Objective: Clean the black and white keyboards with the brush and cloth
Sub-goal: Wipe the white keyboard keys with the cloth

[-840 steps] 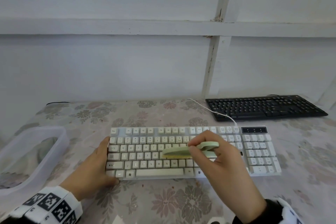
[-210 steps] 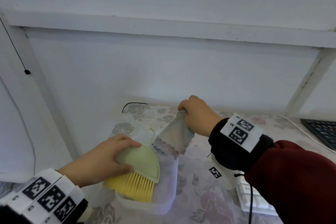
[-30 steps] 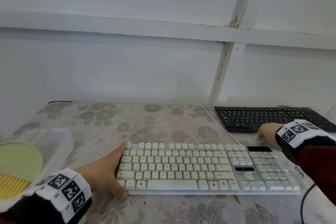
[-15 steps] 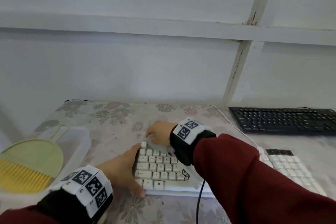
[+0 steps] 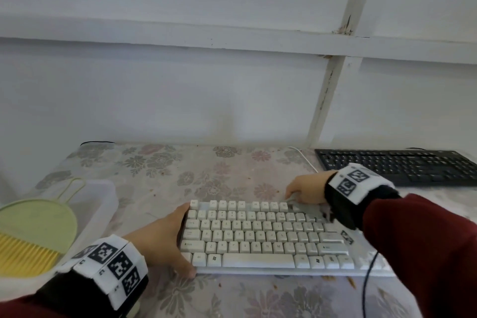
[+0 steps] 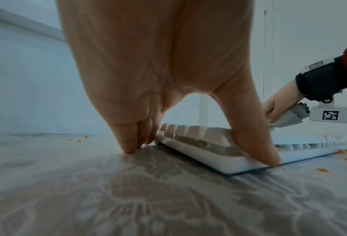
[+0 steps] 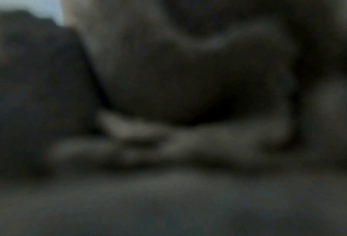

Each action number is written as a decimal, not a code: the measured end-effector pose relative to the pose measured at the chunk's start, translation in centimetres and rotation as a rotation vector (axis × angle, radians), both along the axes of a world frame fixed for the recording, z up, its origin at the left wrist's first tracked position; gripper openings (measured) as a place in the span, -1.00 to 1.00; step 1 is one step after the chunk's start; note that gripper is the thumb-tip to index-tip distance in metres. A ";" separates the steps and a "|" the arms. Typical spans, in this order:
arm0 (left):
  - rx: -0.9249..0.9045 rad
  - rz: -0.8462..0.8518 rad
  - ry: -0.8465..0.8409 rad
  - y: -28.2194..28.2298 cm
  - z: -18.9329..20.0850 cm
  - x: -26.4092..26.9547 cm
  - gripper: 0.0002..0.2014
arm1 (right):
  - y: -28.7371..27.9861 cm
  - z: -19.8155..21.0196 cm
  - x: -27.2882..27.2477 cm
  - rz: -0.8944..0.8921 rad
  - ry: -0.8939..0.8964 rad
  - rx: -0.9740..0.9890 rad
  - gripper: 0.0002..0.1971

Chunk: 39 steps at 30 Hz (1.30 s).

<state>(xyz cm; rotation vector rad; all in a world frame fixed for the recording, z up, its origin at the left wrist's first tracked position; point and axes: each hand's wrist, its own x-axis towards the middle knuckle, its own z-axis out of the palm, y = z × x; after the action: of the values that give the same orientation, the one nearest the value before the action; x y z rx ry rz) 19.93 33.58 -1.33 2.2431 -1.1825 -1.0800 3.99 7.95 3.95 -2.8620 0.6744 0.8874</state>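
The white keyboard [image 5: 258,235] lies across the middle of the flowered table. My left hand [image 5: 178,237] braces its left end, thumb at the front corner and straight fingers against the back corner. The left wrist view shows those fingertips [image 6: 131,149] touching the table beside the keyboard [image 6: 208,153]. My right hand [image 5: 307,188] grips a crumpled grey cloth [image 5: 307,208] and presses it on the top key row, right of centre. The cloth [image 6: 289,118] also shows under that hand in the left wrist view. The black keyboard [image 5: 397,166] sits at the back right. The right wrist view is dark and blurred.
A green brush with yellow bristles [image 5: 33,230] lies on a clear plastic container [image 5: 103,204] at the left edge. Orange crumbs [image 5: 330,277] dot the table along the keyboard's front edge. A white wall stands right behind the table.
My right hand has slid the cloth rightward along the top key row, from the keyboard's left corner to right of centre. The left hand stays at the left end.
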 end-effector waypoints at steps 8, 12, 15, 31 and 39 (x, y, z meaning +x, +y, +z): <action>-0.004 -0.010 -0.019 0.1 0.1 -0.1 0.19 | -6.6 0.2 -7.3 -0.201 0.024 -0.123 -0.66; 0.004 -0.011 -0.002 0.0 -0.1 0.2 0.24 | -8.6 0.3 -9.9 -0.298 -0.069 -0.134 -0.63; 0.003 -0.014 0.028 0.1 -0.3 0.3 0.25 | -9.0 -1.5 -11.1 -0.305 -0.033 -0.129 -0.62; -0.027 -0.033 0.046 0.0 -0.4 0.5 0.15 | 8.8 2.0 4.1 0.098 -0.431 0.222 -0.63; -0.057 -0.067 0.032 -0.2 -0.9 0.9 0.06 | 12.6 -1.3 9.8 0.305 -0.281 0.022 -0.70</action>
<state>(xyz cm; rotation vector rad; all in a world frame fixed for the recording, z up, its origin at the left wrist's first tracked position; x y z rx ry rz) 20.83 33.42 -2.18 2.1497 -1.2670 -1.0894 13.81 20.56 2.60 -3.0326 0.2018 0.4936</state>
